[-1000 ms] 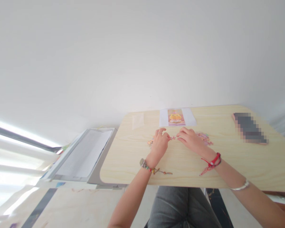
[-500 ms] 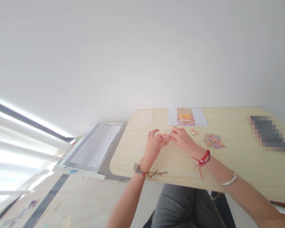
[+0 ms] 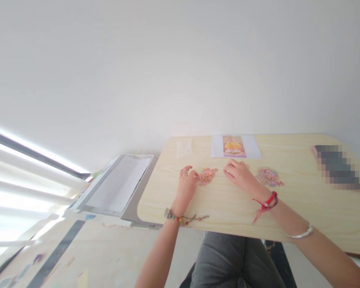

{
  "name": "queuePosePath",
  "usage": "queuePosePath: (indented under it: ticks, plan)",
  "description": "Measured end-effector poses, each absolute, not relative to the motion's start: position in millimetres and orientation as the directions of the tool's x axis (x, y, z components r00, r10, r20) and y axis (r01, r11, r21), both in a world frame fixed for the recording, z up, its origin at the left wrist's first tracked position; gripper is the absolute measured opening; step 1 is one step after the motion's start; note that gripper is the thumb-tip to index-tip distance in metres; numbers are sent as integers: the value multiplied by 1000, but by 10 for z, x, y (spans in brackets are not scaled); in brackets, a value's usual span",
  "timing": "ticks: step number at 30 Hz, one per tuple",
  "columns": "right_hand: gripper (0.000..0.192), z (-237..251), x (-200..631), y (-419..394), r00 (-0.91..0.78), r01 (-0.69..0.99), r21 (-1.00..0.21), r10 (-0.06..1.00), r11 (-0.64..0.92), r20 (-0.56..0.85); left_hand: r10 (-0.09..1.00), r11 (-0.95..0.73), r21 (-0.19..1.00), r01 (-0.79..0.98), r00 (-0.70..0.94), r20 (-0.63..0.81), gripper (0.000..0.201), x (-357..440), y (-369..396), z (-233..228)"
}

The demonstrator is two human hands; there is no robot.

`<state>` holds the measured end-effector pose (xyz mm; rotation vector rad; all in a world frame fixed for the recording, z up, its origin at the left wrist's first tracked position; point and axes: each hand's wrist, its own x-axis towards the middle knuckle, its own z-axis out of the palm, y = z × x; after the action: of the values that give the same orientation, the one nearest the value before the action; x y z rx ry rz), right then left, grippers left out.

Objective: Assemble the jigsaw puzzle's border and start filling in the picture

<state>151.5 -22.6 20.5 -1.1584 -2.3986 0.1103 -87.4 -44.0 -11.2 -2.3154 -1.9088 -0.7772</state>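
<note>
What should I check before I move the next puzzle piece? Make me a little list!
1. Left hand beside the joined pieces: ok.
2. Right hand holding a piece: cannot tell.
3. Loose pieces lie near the right hand: ok.
4. Picture sheet in view at the far edge: ok.
5. Bare table around the pieces: ok.

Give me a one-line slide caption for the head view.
Left hand touches a cluster of puzzle pieces on a wooden table; right hand rests beside a second pile.
</note>
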Motion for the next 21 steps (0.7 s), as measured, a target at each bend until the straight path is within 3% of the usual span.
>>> queuePosePath:
  ticks: [7, 13, 17, 21]
  plan:
    - [16, 88, 2214, -286, -420, 866, -171, 868, 471, 263, 883, -334, 307, 891, 182, 432, 13, -557, -559, 59]
    - [17, 146, 2254, -338, -446, 884, -90, 885, 460, 137, 871, -462, 310, 831, 360, 334, 18, 45, -565, 133]
    - [16, 181, 2184, -423, -390, 911, -81, 909, 404, 150, 845, -525, 267, 808, 455, 283, 22, 302, -425, 122]
    - [17, 184, 2066, -485, -374, 926, 8, 911, 378, 175, 832, -549, 244, 799, 498, 242, 30, 416, -276, 123]
